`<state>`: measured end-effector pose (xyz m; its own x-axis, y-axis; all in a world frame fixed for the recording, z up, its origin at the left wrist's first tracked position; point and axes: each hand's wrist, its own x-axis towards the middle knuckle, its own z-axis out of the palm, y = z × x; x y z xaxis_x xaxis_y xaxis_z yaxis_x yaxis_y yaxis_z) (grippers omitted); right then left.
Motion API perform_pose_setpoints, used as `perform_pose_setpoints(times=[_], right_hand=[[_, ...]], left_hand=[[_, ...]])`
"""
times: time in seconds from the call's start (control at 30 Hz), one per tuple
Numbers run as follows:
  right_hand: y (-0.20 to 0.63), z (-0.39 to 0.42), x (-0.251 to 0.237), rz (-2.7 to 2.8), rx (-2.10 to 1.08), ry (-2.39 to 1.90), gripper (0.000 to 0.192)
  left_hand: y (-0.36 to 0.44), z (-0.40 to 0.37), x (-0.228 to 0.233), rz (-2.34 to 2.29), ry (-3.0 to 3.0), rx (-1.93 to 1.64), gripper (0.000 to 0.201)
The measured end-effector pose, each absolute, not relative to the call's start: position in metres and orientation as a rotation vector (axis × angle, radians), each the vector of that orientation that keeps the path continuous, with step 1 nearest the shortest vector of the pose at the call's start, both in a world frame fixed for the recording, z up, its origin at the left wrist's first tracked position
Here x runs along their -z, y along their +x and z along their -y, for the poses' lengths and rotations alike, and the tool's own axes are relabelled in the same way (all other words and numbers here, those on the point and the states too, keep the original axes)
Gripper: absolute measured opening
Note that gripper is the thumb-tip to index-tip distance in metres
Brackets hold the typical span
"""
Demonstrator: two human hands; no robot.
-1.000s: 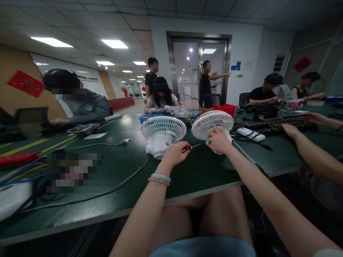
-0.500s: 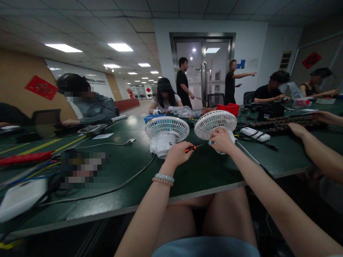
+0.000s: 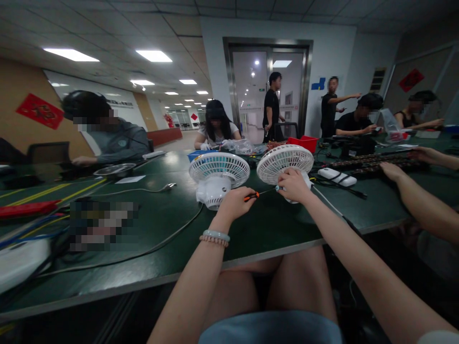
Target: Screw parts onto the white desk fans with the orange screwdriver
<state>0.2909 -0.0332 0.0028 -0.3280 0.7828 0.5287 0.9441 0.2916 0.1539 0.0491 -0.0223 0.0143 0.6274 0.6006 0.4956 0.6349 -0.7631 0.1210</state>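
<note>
Left hand clenched round an orange-handled screwdriver — shaft pointing right, right hand grasping the base of the right white fan, tip meeting it there, left white fan just beside, both on the dark green table — near edge.

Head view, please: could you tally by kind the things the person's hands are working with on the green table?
White round-grilled plastic desk fans: 2 (one near the left hand, one under the right hand)
Orange-handled thin-shafted screwdriver: 1
Total: 3
</note>
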Motion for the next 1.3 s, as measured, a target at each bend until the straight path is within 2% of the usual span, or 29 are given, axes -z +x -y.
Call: perform_pose_setpoints(times=[0.47,0.6,0.93,1.17,1.3], right_hand=[[0.291,0.034,-0.004,2.211,0.642,-1.549,0.022],[0.29,0.033,-0.004,2.211,0.637,-1.561,0.022],[0.291,0.033,-0.005,2.211,0.633,-1.573,0.022],[0.291,0.032,-0.004,2.208,0.627,-1.559,0.021],[0.291,0.033,-0.004,2.208,0.629,-1.554,0.021]], left_hand=[[0.052,0.026,-0.018,1.02,-2.832,0.906,0.022],[0.053,0.025,-0.017,1.02,-2.853,1.087,0.021],[0.053,0.007,-0.013,1.492,-2.87,1.514,0.03],[0.057,0.006,-0.012,1.517,-2.826,1.972,0.035],[0.06,0.006,-0.009,1.555,-2.805,2.005,0.034]])
